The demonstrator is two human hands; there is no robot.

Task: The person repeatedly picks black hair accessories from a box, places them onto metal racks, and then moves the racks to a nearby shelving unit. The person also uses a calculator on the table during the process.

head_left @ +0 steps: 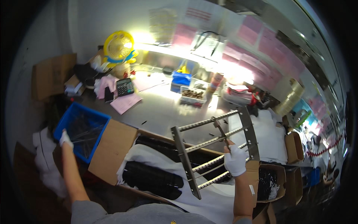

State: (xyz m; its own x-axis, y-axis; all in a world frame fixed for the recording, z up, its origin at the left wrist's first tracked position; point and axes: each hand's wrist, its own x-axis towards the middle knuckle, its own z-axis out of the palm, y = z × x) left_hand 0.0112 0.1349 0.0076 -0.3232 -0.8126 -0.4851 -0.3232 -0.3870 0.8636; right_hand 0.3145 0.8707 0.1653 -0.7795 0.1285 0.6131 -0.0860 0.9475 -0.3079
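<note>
My right hand (235, 160), in a white glove, grips a metal rack frame (181, 149) by its right part and holds it tilted above an open cardboard box. Two dark side plates of the frame are joined by several notched crossbars. My left hand (66, 139), gloved in white too, is closed at the left side of a blue plastic bin (100, 118). A thin rod (80, 141) seems to run from its fingers across the bin. Many thin dark rods (85, 128) lie inside the bin.
In the cardboard box (112, 149) are black wrapped bundles (149, 177) and white sheeting (149, 152). On the metal table behind stand a calculator (125, 87), a yellow fan (119, 46) and a tray of small parts (193, 95). More boxes (281, 186) stand at right.
</note>
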